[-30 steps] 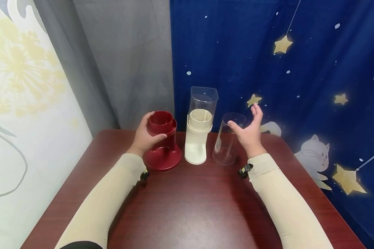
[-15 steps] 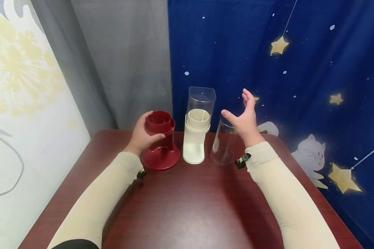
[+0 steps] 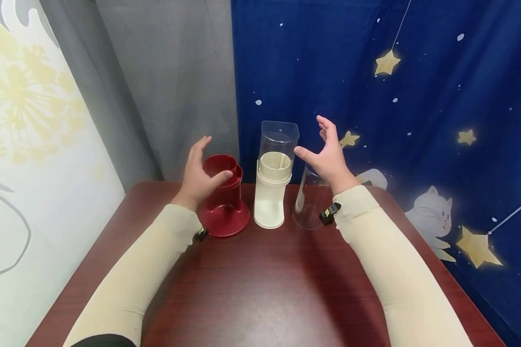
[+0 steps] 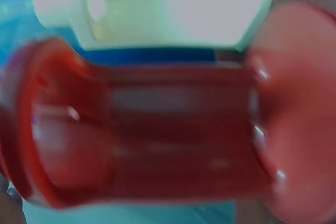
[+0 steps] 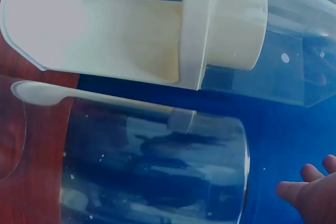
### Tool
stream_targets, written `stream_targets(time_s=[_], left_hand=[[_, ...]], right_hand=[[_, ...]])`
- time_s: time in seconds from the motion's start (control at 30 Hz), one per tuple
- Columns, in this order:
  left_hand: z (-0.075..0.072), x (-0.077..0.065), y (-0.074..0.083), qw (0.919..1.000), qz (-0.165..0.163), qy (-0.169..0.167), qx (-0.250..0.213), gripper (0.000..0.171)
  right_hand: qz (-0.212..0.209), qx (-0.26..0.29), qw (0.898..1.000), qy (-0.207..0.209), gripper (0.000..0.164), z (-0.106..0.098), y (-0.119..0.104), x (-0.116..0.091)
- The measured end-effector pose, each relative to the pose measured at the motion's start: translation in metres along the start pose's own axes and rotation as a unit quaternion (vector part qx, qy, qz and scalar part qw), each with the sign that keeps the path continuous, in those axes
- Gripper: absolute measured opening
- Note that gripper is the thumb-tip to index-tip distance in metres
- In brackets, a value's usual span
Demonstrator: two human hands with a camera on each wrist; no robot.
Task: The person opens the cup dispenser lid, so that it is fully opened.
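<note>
A dark red plastic stand (image 3: 226,219) with a round base and an open ring top stands on the table at the left. My left hand (image 3: 198,179) is at its upper rim, fingers spread and raised, thumb extended across the ring in the head view. In the middle is a cream stand (image 3: 269,205) of similar build, with a clear container (image 3: 280,132) around its ring top. Right of it stands a clear cylinder (image 5: 157,166) with a white spoon-like piece (image 5: 47,94) along its side. My right hand (image 3: 329,161), thumb and fingers apart, hovers over the cylinder's top and holds nothing.
The dark red wooden table (image 3: 260,289) reaches toward me in front of the stands. Behind its far edge hang a grey curtain (image 3: 173,72) and a blue star-patterned curtain (image 3: 330,58). A pale patterned panel (image 3: 34,159) is at the left.
My left hand has loosened from the red stand's top and its fingers have lifted. My right hand has moved up and left, toward the cream stand's container. The stands have stayed put.
</note>
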State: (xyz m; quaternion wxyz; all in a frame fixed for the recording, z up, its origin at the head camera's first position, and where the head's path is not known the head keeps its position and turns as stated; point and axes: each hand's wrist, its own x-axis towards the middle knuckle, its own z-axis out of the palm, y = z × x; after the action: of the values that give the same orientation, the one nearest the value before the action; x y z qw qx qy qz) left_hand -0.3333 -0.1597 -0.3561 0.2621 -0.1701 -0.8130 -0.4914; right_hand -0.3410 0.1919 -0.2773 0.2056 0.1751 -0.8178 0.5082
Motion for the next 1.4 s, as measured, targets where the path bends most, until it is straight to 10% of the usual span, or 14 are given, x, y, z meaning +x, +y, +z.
stream_targets(time_s=[0.47,1.4], left_hand=[[0.028,-0.001,0.054,0.9961,0.083,-0.020,-0.022,0.104],[0.083,-0.004,0.064,0.9893,-0.018,-0.124,-0.074,0.117]], right_hand=[[0.010,-0.002,1.000,-0.027,0.094,0.020,-0.011,0.017],[0.019,0.039,0.995,-0.095,0.070,0.045,-0.001,0.024]])
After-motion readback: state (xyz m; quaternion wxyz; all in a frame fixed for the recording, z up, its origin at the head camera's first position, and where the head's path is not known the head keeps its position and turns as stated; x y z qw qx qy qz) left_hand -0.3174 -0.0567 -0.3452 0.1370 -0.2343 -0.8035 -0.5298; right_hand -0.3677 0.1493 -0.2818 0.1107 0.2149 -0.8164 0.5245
